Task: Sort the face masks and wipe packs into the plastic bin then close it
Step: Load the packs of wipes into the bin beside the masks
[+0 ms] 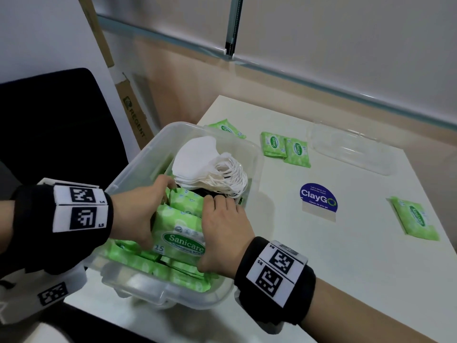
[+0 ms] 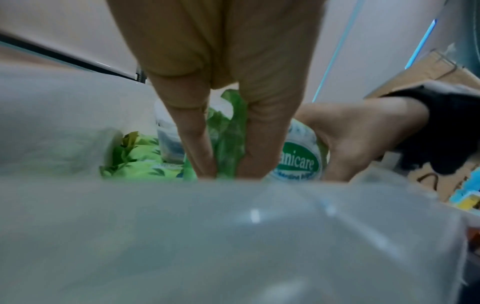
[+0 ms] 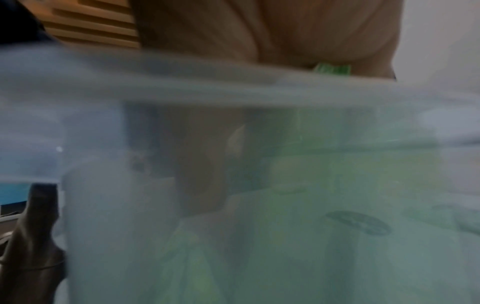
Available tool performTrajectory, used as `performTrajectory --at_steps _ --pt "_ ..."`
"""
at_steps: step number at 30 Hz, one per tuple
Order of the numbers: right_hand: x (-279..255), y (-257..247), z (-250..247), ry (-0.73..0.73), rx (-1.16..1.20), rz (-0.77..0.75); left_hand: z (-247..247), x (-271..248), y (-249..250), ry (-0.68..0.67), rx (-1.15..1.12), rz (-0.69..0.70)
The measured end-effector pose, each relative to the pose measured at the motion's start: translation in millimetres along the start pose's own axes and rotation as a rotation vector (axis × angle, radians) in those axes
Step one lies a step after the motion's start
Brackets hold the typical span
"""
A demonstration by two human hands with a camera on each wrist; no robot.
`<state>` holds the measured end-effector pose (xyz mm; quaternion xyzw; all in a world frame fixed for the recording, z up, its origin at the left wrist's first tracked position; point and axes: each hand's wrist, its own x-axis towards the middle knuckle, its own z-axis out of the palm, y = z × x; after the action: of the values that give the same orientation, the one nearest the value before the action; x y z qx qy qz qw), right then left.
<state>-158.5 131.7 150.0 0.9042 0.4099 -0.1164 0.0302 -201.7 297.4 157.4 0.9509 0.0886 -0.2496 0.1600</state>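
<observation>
A clear plastic bin [image 1: 257,154] sits at the table's left edge. White face masks [image 1: 210,167] are stacked in its far part, and green Sanicare wipe packs [image 1: 178,233] fill the near part. Both hands are inside the bin. My left hand [image 1: 153,214] grips the left side of an upright bunch of packs, and my right hand [image 1: 217,226] grips the right side, fingers over the top. In the left wrist view my left hand [image 2: 226,164] pinches a green pack [image 2: 228,133] beside the right hand [image 2: 350,139]. The right wrist view is blurred by the bin wall [image 3: 233,185].
The clear lid [image 1: 351,149] lies on the table at the far right. Loose wipe packs lie behind the bin [image 1: 227,128], at mid-table [image 1: 272,144] [image 1: 296,152] and at the right edge [image 1: 415,219]. A ClayGo sticker [image 1: 319,198] marks the table. A black chair [image 1: 49,120] stands left.
</observation>
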Motion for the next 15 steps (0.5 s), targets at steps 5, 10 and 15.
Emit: performTrajectory --at_steps 5,10,15 --pt "3.5 -5.0 -4.2 -0.051 -0.044 0.041 7.5 7.4 0.3 0.005 -0.032 -0.032" --pt "-1.3 -14.8 9.8 0.239 -0.022 0.15 13.4 -0.7 -5.1 0.099 -0.249 0.053" --pt "2.5 -20.8 12.3 0.273 -0.003 0.127 8.6 -1.9 -6.0 0.101 -0.09 0.008"
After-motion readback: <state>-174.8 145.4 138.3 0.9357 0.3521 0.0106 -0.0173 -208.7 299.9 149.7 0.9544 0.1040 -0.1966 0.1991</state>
